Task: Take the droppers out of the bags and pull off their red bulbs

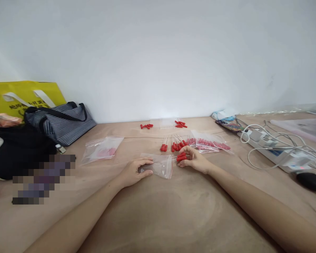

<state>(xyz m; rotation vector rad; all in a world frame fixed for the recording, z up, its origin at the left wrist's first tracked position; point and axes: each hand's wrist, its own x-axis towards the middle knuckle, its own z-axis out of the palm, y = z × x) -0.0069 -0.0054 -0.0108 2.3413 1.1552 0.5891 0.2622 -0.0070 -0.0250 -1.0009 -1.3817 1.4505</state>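
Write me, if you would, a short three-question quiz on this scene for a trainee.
1. True or false: the left hand touches the clear zip bag.
2. What does the right hand hold? A: red-capped droppers. B: a white cable. C: a black mouse.
3. What colour is the tote bag standing behind the striped bag?
Key: 1 true; 2 A; 3 yellow.
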